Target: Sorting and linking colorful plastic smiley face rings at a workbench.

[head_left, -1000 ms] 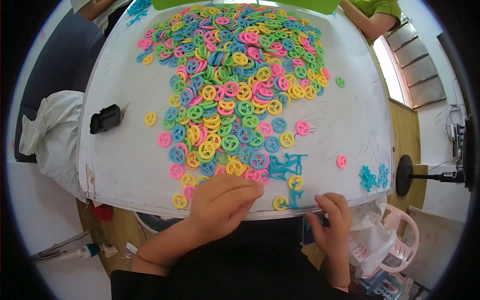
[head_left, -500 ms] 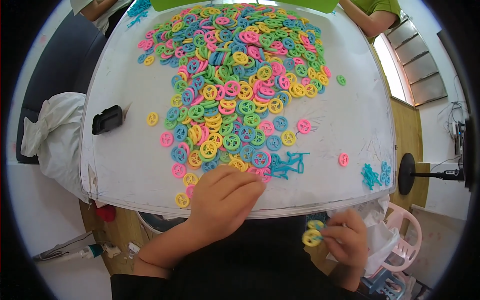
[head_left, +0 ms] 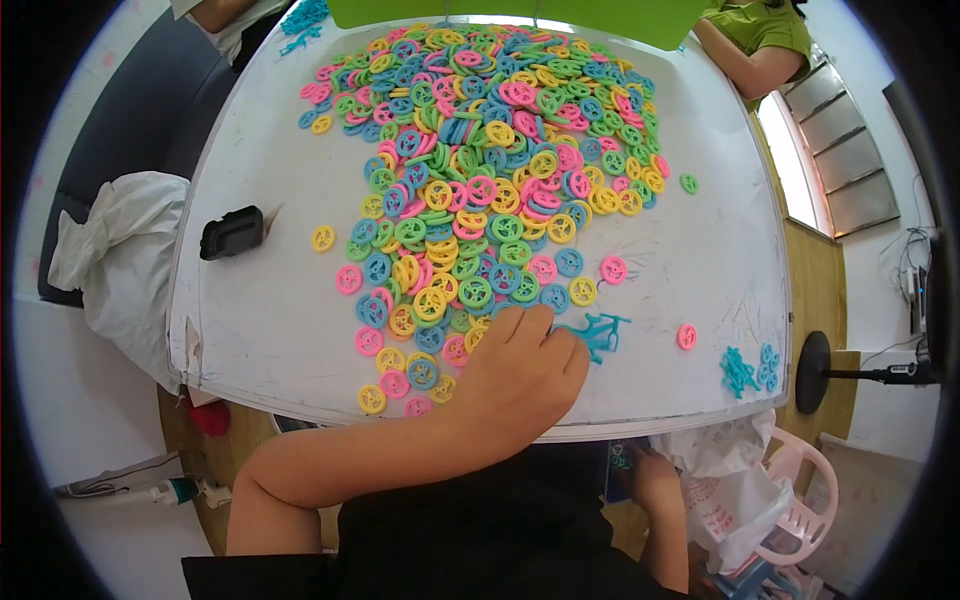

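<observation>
My left hand (head_left: 525,375) is at the near edge of the pile of small plastic toy wheels (head_left: 475,292), palm down with its fingers curled. Its fingertips are hidden, so I cannot make out what is in them. Just beyond those fingers lie thin blue plastic toy frames (head_left: 602,335). My right hand (head_left: 655,480) is below the table's front edge, beside a dark surface with teal-green marks or pieces (head_left: 619,465). Its fingers are mostly hidden. The wheels are pink, yellow, green and blue.
On the white table (head_left: 270,330) stands a black plastic tray (head_left: 232,233) at the left. More blue frames (head_left: 739,372) and blue wheels (head_left: 768,367) lie at the right corner. Across the table is another person's arm (head_left: 745,65). A pink chair (head_left: 810,490) is at lower right.
My left hand has moved right along the pile's near edge. My right hand has moved left, and the yellow wheels it held are out of sight. The view has shifted slightly.
</observation>
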A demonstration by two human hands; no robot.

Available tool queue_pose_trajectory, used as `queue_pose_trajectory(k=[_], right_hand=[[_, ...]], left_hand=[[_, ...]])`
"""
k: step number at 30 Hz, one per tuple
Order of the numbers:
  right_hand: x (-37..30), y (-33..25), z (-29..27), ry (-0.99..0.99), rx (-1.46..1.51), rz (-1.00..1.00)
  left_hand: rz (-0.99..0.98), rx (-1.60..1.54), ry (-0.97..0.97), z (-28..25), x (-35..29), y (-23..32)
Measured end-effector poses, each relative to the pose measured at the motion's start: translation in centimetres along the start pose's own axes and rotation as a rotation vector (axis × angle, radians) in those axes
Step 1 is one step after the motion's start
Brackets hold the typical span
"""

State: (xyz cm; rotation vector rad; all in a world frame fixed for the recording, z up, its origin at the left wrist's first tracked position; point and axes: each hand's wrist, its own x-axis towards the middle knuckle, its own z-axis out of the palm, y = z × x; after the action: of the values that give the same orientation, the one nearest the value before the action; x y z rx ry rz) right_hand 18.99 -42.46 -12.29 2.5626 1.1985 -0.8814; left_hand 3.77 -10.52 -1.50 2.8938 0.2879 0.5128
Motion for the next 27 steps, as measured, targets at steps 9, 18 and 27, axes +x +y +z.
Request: queue_pose_trajectory(k=[9, 18, 27], right_hand=[[-0.8, -8.3, -16.1, 0.301, 0.509, -0.617], [7.0, -13.8, -17.9, 0.821, 0.04, -0.67], [5.7, -13.2, -18.6, 0.79, 0.063, -0.88]], left_hand=[[-0.039, -0.198, 0.158, -0.7, -0.1, -2.1], [-0.127, -0.267, 0.266, -2.1, -0.7, -1.8], [-0.23, -0.521, 0.293, -4.2, -3.6, -3.0]])
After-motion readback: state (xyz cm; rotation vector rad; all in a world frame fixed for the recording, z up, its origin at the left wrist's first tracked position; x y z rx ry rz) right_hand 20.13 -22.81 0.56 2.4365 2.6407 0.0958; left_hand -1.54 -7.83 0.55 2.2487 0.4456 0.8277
